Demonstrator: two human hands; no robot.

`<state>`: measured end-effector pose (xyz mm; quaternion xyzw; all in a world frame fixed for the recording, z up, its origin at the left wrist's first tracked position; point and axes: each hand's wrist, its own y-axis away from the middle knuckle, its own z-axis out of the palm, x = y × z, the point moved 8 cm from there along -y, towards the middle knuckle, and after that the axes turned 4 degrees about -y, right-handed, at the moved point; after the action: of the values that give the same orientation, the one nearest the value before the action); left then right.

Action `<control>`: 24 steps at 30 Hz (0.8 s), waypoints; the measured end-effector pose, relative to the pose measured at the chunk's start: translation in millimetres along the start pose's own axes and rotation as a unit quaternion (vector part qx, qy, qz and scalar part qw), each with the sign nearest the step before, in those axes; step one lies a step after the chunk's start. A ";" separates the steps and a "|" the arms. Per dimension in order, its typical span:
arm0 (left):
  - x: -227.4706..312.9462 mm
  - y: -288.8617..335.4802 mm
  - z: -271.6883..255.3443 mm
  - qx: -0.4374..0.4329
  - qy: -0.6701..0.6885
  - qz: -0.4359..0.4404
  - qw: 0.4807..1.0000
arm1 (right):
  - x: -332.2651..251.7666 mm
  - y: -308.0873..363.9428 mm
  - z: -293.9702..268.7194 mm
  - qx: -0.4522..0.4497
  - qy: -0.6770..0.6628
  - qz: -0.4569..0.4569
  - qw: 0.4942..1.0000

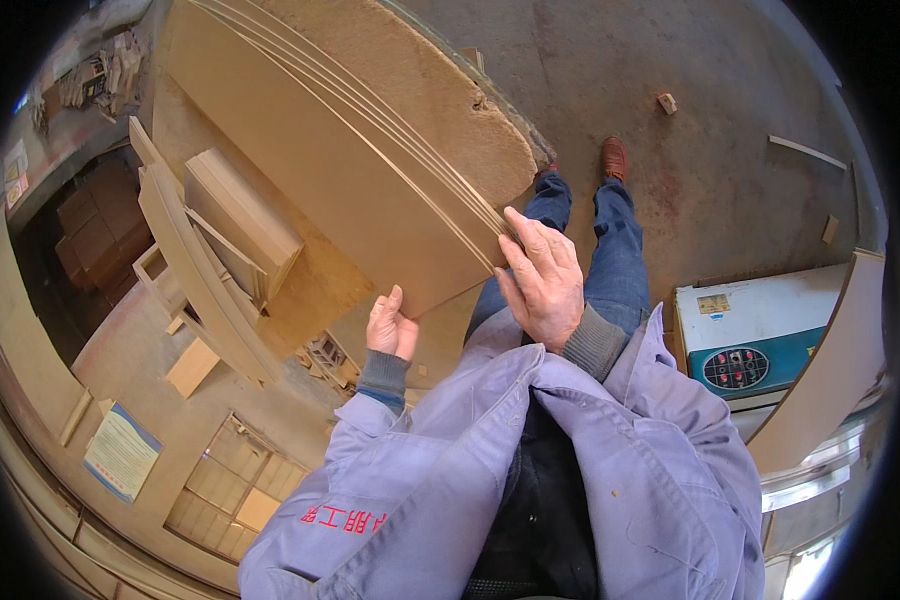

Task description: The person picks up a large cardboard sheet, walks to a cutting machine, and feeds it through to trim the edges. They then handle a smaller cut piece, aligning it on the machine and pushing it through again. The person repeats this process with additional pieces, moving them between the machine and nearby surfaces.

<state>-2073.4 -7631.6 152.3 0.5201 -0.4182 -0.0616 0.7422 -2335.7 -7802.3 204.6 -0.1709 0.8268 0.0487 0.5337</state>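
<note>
A stack of thin brown fibreboard panels (300, 150) runs from the upper left toward me, its long edges slightly fanned on the right. At its near left corner, my left hand (392, 326) is closed on the board edge, thumb up and fingers curled. My right hand (545, 285) lies against the near right corner, its fingers stretched out over the panel edges and the thumb apart from them. Its palm side is hidden.
Beside the stack, a rough tan slab (450, 90) ends near my legs. More cut boards (235, 215) stand at left. A white and teal machine (760, 320) with a round control panel is at right, behind a curved board edge (820, 370). Small offcuts (667, 102) lie on the floor.
</note>
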 end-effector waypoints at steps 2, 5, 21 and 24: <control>-1.9 -0.7 -2.1 0.008 0.012 -0.005 1.000 | -0.6 -0.5 0.0 -0.007 0.002 -0.001 1.000; -5.3 -1.5 -5.0 0.020 0.027 -0.017 0.999 | -0.3 -0.9 0.7 -0.015 0.000 0.003 1.000; -1.0 -3.2 -1.1 0.021 -0.010 0.003 1.000 | 12.0 10.6 -2.3 -0.020 -0.065 0.045 0.997; -0.9 -4.2 -6.8 0.018 -0.014 0.000 1.000 | 12.0 10.8 -0.2 -0.032 -0.034 0.029 0.998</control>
<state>-2067.8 -7628.1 147.6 0.5319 -0.4300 -0.0614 0.7269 -2344.0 -7794.9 192.8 -0.1618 0.8109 0.0963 0.5541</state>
